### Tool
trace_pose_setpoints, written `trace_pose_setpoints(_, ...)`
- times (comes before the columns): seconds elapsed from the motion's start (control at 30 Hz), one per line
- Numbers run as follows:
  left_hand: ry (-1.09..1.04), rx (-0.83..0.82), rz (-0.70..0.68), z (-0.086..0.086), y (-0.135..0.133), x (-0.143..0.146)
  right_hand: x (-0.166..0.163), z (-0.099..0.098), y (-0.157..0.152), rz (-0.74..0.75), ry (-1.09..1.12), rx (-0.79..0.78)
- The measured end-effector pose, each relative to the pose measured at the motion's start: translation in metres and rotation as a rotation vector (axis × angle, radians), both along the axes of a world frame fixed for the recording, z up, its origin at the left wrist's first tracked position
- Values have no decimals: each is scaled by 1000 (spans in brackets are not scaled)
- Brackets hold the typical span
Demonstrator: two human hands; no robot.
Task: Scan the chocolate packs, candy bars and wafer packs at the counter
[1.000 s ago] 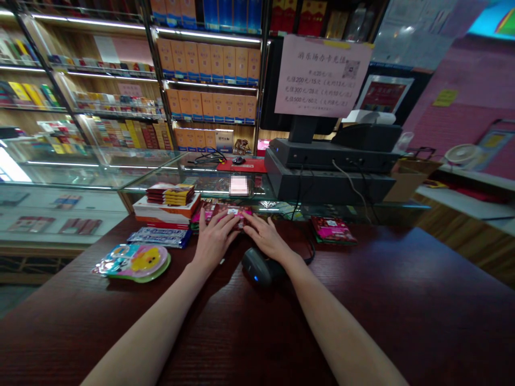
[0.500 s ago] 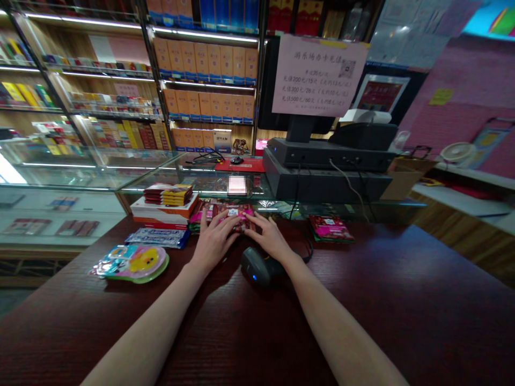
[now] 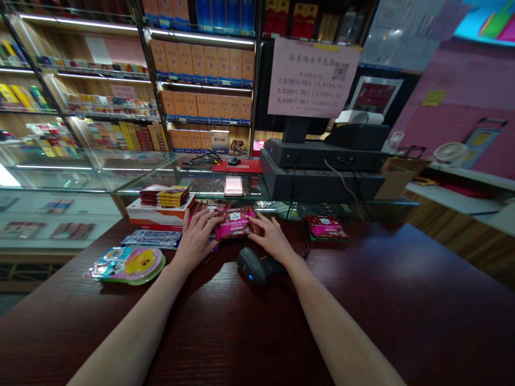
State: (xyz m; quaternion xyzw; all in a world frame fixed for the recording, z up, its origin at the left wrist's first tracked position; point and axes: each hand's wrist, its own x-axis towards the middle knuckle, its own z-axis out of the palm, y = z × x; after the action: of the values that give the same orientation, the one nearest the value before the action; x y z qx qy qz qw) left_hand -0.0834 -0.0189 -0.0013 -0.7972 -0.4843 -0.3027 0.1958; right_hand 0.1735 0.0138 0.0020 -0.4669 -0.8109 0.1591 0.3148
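Note:
A pink and brown hazelnut chocolate packet lies between my hands, towards the back of the dark wooden counter. My right hand has its thumb and fingers closed at the packet's right edge. Spread over more pink packets at the left is my left hand, palm down, its fingertips near the first packet's left edge. Parts of those packets are hidden under it. A black barcode scanner lies on the counter just in front of my right hand.
Left stand a white and orange box topped with chocolate bars, blue-white packets and a colourful blister-packed toy. Another pink packet pile is at right. Behind are a glass case and a till.
My left hand has slid left, baring more of the top hazelnut packet. That packet sits slightly further right relative to the counter. My right hand has barely moved.

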Motion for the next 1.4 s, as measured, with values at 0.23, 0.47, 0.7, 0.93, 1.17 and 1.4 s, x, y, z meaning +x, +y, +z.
trace_pose_setpoints(0.23,-26,94,-52,5,-3,7,9,0,-1,-26,12,13)
trace_pose_setpoints(0.47,-126,120,-159,7,-4,26,29,2,-2,-77,43,63)
trace_pose_setpoints(0.7,-218,68,-210,5,-2,46,48,-2,-5,-149,161,198)
trace_pose_setpoints(0.93,-410,67,-155,-8,7,52,47,-8,-5,-205,153,232)
trace_pose_setpoints(1.17,-545,91,-105,-15,14,53,40,-12,-1,-239,179,268)
trace_pose_setpoints(1.4,-454,127,-105,-10,10,58,30,-10,-7,-166,397,93)
